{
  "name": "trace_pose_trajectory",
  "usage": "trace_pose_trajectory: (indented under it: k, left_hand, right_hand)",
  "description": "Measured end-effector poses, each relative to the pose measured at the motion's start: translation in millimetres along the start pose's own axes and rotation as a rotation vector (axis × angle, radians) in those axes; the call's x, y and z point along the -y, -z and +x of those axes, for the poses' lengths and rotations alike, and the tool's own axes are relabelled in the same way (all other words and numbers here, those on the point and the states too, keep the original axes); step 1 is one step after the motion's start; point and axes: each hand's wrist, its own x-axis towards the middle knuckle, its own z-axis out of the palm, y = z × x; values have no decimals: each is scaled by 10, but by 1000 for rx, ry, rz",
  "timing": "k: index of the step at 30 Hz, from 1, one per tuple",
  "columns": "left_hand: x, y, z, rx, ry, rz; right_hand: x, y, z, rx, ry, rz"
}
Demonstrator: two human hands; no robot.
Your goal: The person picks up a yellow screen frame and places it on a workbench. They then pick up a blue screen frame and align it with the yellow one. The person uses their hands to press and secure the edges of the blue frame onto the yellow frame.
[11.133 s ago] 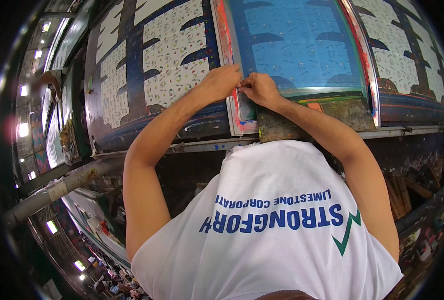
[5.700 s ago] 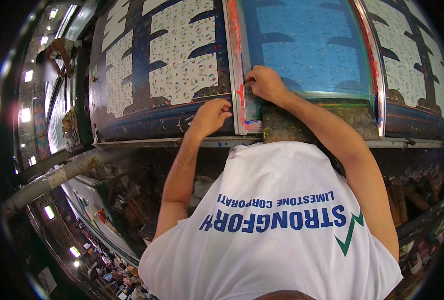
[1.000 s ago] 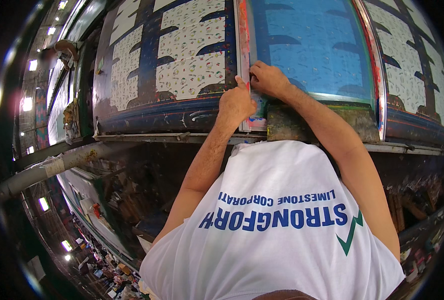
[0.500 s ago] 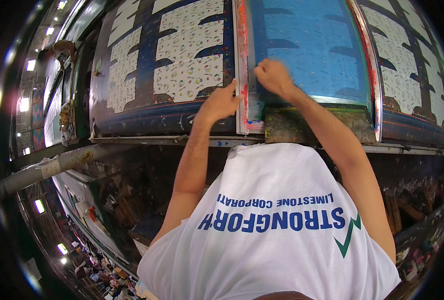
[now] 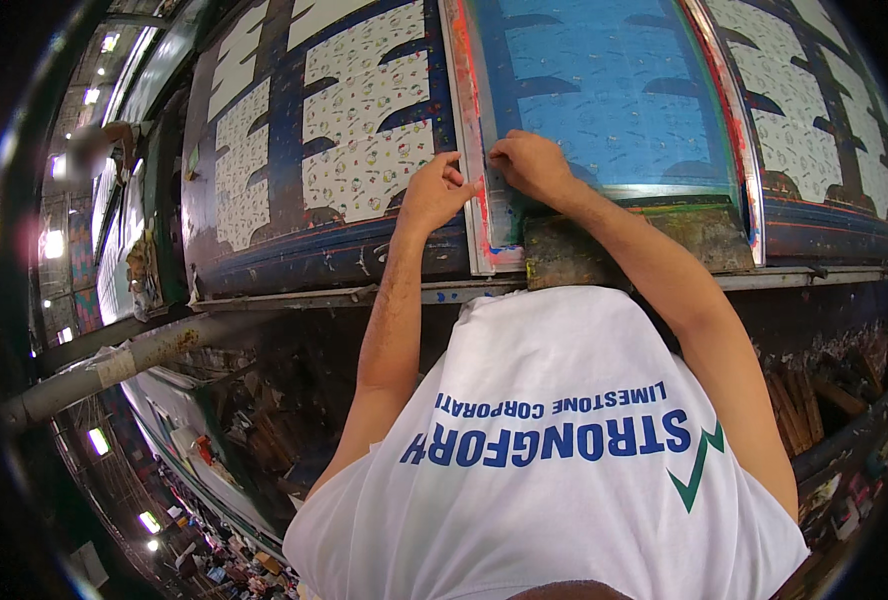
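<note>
A screen-printing frame (image 5: 472,150) with blue mesh (image 5: 614,115) lies on a long dark table, its metal rails smeared with red and orange ink. My left hand (image 5: 436,196) is at the frame's left rail, with thumb and forefinger apart and the other fingers partly curled; it holds nothing I can see. Just inside that rail, my right hand (image 5: 534,165) has its fingers pinched together over the mesh border. Whatever may be between those fingertips is too small to make out. An ink-stained board (image 5: 634,245) rests across the frame's near end, below my right forearm.
White printed fabric pieces (image 5: 364,125) lie left of the frame, and more fabric (image 5: 779,110) lies to its right. A metal rail (image 5: 344,300) runs along the table's near edge. A rusty pipe (image 5: 154,350) is at the lower left. Another person (image 5: 114,145) is at the far left.
My right hand has shifted a little left toward the rail, its fist loosening to a pinch. My left forefinger, stretched out before, is now bent. The view has tilted slightly.
</note>
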Motion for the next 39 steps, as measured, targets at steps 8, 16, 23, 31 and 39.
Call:
trace_pose_trajectory:
  k: [8, 16, 23, 31, 39]
  left_hand:
    - [65, -72, -2, 15, 149, -171]
    - [28, -53, 61, 9, 89, 37]
    - [-83, -10, 92, 45, 91, 144]
    - [-186, 38, 106, 61, 129, 214]
    - [-90, 38, 118, 48, 104, 177]
  right_hand:
    - [-78, -167, -47, -23, 135, -57]
    - [-80, -166, 6, -49, 180, -92]
    - [-26, -110, 23, -85, 148, -58]
    - [-44, -176, 46, -116, 158, -113]
    - [-61, -253, 62, -131, 157, -175]
